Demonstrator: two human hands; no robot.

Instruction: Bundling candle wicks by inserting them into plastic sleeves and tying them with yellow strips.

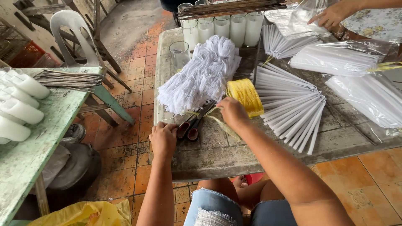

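While I am watching from above, the white wick bundle is lying on the grey surface, its long axis slanting away; below it my right hand is pinching a pale tie strip, my left hand closing on the strip's other end.

Bare arms, denim shorts

Both forearms are bare from elbow to wrist, with no sleeves, watch, bracelet or rings showing on the left hand or the right hand. The fingernails that show are short and unpainted. The person wears light blue denim shorts with a frayed, whitish fringe along the hem of the left leg. Below the shorts the knees are bare, and the toes of one bare foot show under the counter edge.
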